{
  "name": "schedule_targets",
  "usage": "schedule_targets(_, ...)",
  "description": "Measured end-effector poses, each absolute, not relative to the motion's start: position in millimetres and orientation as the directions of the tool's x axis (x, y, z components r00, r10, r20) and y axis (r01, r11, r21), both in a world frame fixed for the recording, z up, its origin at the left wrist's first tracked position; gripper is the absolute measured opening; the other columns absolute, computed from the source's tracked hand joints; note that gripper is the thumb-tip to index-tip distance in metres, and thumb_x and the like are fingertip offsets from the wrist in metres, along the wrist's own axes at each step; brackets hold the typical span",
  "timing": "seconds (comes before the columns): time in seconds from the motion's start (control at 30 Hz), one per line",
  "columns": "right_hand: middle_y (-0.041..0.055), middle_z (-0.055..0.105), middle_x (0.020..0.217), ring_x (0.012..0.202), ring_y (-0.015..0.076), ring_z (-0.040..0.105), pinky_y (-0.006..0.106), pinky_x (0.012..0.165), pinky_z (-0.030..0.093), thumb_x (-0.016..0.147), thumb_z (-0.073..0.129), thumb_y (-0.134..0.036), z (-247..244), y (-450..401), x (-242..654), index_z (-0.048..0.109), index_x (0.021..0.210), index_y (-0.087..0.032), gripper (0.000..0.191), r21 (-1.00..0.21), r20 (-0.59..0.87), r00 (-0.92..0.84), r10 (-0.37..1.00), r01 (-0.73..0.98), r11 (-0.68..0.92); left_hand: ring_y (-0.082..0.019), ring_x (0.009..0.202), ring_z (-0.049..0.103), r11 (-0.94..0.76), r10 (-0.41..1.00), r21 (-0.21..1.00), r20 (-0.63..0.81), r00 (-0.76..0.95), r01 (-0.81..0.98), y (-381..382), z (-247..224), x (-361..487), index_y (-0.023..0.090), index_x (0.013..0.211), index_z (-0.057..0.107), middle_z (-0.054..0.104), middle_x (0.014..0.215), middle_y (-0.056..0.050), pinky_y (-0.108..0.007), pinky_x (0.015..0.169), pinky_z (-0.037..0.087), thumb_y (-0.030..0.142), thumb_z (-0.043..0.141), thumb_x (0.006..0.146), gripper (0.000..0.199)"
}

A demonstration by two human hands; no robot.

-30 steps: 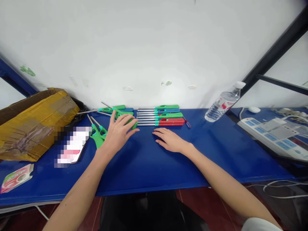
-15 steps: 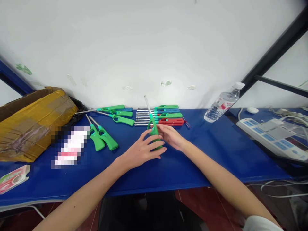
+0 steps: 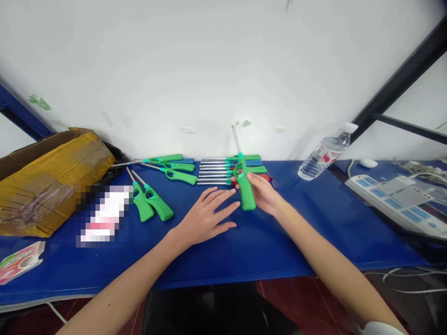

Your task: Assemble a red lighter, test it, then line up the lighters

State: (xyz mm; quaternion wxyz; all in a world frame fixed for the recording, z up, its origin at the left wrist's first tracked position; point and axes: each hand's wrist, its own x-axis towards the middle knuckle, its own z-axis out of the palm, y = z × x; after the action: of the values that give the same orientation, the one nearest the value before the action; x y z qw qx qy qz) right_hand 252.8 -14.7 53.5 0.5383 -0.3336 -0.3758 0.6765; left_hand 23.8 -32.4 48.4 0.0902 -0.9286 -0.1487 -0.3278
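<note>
My right hand [image 3: 262, 190] holds a green lighter [image 3: 247, 193] by its handle, its metal nozzle pointing up toward the wall. Just left of it, my left hand [image 3: 209, 215] hovers over the blue table with fingers spread and nothing in them. Behind my hands lies a row of lighters [image 3: 214, 170] with green, blue and red handles, their nozzles to the left. Several more lighters with green handles [image 3: 181, 177] lie loosely at the left, two of them [image 3: 159, 204] nearer the front, with handles toward me.
A taped cardboard box [image 3: 52, 181] stands at the left, beside a blurred patch and a pink-green card [image 3: 21, 261]. On the right are a water bottle [image 3: 324, 153] leaning in view and a white power strip [image 3: 398, 197]. A blue table [image 3: 223, 265] meets the white wall.
The green lighter has moved right in my right hand. My left hand has let go of it, with its fingers now apart.
</note>
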Motion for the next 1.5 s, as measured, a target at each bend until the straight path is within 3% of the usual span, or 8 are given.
schedule_targets(0.33,0.0083,0.071,0.111,0.09,0.0159,0.066,0.029,0.078,0.056,0.104,0.027,-0.035,59.0,-15.2,255.2,0.066,0.113,-0.018,0.044,-0.682,-0.197,-0.343,0.919,-0.625,-0.379,-0.028,0.118,0.057,-0.91,0.374,0.085,0.587,0.718,0.405,-23.3,30.7,22.6,0.016,0.118,0.067,0.06,0.131,-0.017,-0.049,0.103,0.046,0.035,0.052,0.099,0.031)
schedule_targets(0.53,0.0081,0.07,0.111,0.058,0.0103,0.049,0.021,0.045,0.043,0.104,0.027,-0.035,57.4,-15.6,254.6,0.064,0.117,-0.019,0.042,-0.614,-0.176,-0.37,0.912,-0.683,-0.396,-0.025,0.112,0.059,-0.897,0.426,0.143,0.53,0.734,0.418,-20.9,29.6,22.3,0.016,0.114,0.068,0.064,0.123,-0.013,-0.043,0.097,0.049,0.036,0.049,0.1,0.031)
schedule_targets(0.8,0.0032,0.067,0.094,0.061,0.0123,0.05,0.025,0.055,0.048,0.1,0.037,-0.036,58.5,-13.7,257.0,0.066,0.11,-0.026,0.033,-0.736,-0.094,-0.299,0.949,-0.621,-0.269,-0.025,0.115,0.058,-0.856,0.508,0.178,0.46,0.728,0.485,-10.8,18.4,18.2,0.018,0.113,0.069,0.063,0.124,-0.012,-0.044,0.099,0.047,0.037,0.047,0.101,0.031)
schedule_targets(0.93,0.0021,0.069,0.098,0.071,0.0137,0.059,0.029,0.066,0.052,0.091,0.059,-0.045,65.8,-6.8,273.1,0.065,0.116,-0.029,0.031,-0.901,0.029,-0.22,0.975,-0.428,-0.07,-0.025,0.114,0.059,-0.847,0.526,0.195,0.433,0.732,0.494,-9.0,17.4,18.0,0.018,0.113,0.07,0.064,0.122,-0.012,-0.043,0.099,0.047,0.036,0.047,0.101,0.031)
schedule_targets(1.07,0.0069,0.07,0.117,0.09,0.0221,0.067,0.04,0.084,0.055,0.086,0.064,-0.053,78.0,15.7,298.8,0.058,0.131,-0.027,0.052,-0.976,0.203,-0.095,0.975,0.059,0.209,-0.025,0.113,0.059,-0.853,0.52,0.197,0.41,0.75,0.483,-11.8,19.2,20.7,0.017,0.112,0.07,0.065,0.121,-0.012,-0.043,0.1,0.047,0.034,0.048,0.101,0.03)
schedule_targets(1.23,0.0122,0.064,0.132,0.124,0.0343,0.056,0.054,0.108,0.041,0.087,0.061,-0.036,81.7,71.5,328.8,0.058,0.133,-0.02,0.049,-0.484,0.48,-0.237,0.845,0.732,0.48,-0.025,0.114,0.059,-0.853,0.519,0.198,0.404,0.753,0.482,-13.4,18.8,23.3,0.016,0.112,0.07,0.065,0.121,-0.012,-0.043,0.1,0.047,0.034,0.048,0.101,0.031)
schedule_targets(1.33,0.0157,0.061,0.13,0.121,0.0354,0.057,0.052,0.106,0.044,0.087,0.057,-0.03,73.8,103.7,338.6,0.06,0.131,-0.017,0.046,-0.276,0.457,-0.338,0.822,0.825,0.493,-0.025,0.113,0.059,-0.853,0.52,0.199,0.404,0.752,0.483,-12.5,17.4,23.2,0.016,0.113,0.07,0.064,0.121,-0.012,-0.043,0.099,0.048,0.033,0.048,0.101,0.03)
schedule_targets(1.5,0.0168,0.06,0.122,0.113,0.0332,0.058,0.048,0.102,0.047,0.085,0.059,-0.026,55.4,135.8,339.6,0.061,0.129,-0.015,0.045,-0.219,0.38,-0.36,0.852,0.86,0.461,-0.024,0.111,0.06,-0.859,0.51,0.193,0.406,0.758,0.474,-12.6,15.2,23.5,0.017,0.112,0.069,0.065,0.12,-0.011,-0.042,0.097,0.048,0.034,0.047,0.101,0.03)
